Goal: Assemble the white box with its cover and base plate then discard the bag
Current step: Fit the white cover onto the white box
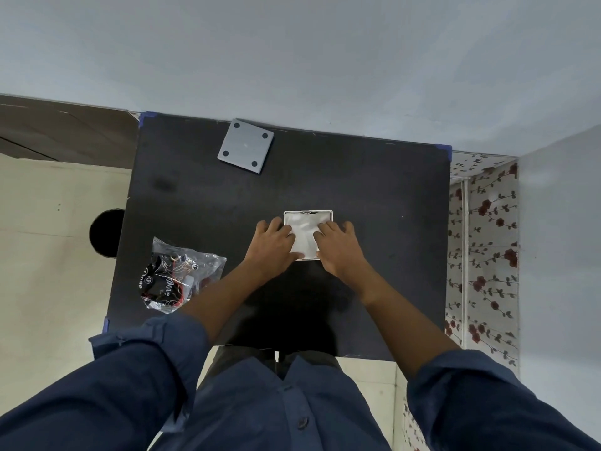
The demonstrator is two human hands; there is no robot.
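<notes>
On the black table (374,190), your clear plastic bag (182,275) lies left, the grey square base plate (245,146) far back. Your left hand (273,245) and right hand (338,249) press flat, fingers spread, on the white square box (307,222) at centre.

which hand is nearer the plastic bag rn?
Left. The left hand rests on the white box's left side, the side facing the plastic bag at the table's near-left. The right hand presses the box's right side, farther away.
</notes>
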